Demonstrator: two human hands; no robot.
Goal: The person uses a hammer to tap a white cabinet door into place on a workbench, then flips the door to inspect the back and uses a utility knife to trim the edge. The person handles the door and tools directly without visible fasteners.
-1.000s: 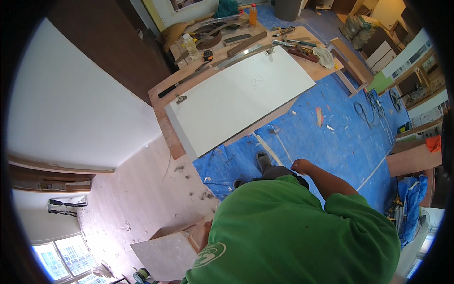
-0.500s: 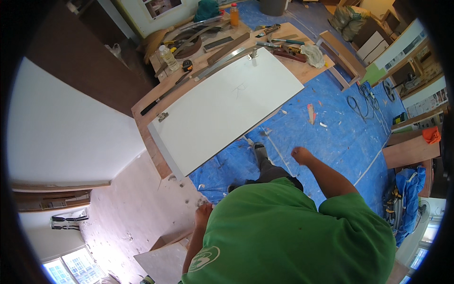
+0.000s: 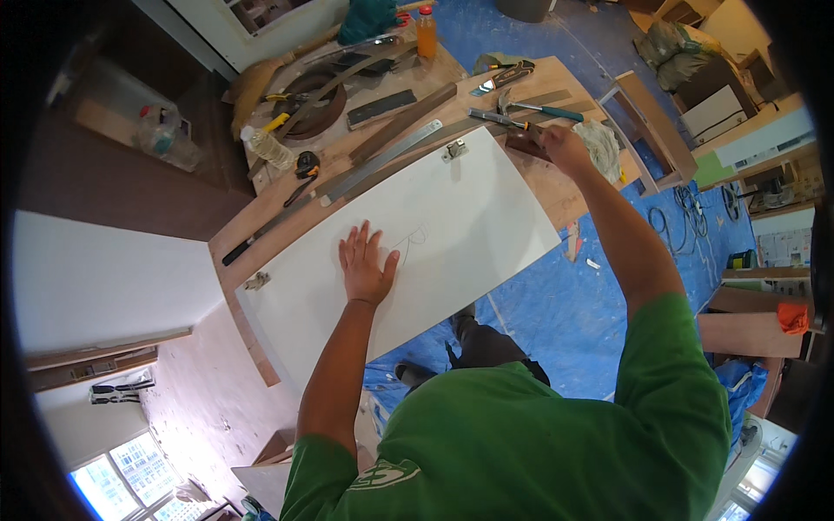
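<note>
Left hand (image 3: 367,265) flat on white panel (image 3: 434,234) (right hand (image 3: 565,148) on a block (image 3: 526,143))

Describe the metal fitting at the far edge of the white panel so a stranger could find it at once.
Start at the white panel lying on the workbench, with the left hand flat on it. At its far edge, near the long steel ruler, sits a small silver hinge. It is fixed to the panel, unlike the loose tools.

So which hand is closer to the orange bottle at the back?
Right. The right hand is up at the bench's far side among the tools, nearer the orange bottle. The left hand lies flat on the white board, farther away.
</note>
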